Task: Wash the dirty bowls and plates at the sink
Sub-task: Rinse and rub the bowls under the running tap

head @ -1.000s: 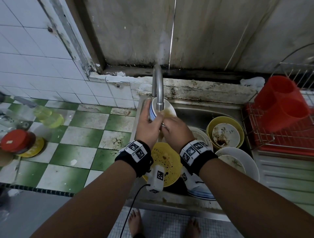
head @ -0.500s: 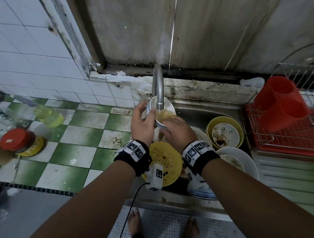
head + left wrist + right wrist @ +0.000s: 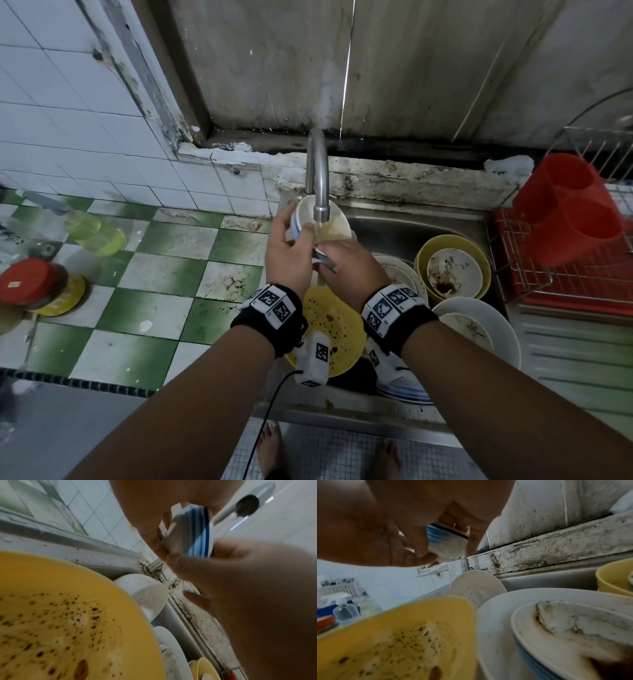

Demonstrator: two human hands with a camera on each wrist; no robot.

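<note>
A white bowl with blue stripes (image 3: 334,224) (image 3: 197,534) (image 3: 447,539) is held under the tap (image 3: 318,178), and yellowish water stands inside it. My left hand (image 3: 291,250) grips its left rim, thumb over the edge. My right hand (image 3: 349,263) holds its near side from below. Under my hands lies a speckled yellow plate (image 3: 334,329) (image 3: 60,622) (image 3: 393,642). More dirty dishes fill the sink: a yellow bowl (image 3: 452,267) with a stained white dish in it, and stacked white plates (image 3: 479,329) (image 3: 556,628).
A red cup holder (image 3: 568,209) sits in a wire drying rack (image 3: 548,291) right of the sink (image 3: 411,229). On the green-and-white tiled counter (image 3: 154,274) to the left stand a yellow-liquid bottle (image 3: 92,229) and a red-lidded jar (image 3: 30,284).
The bowl has been tipped and lifted slightly under the tap and now holds more yellowish water. My left fingers have spread further round its rim.
</note>
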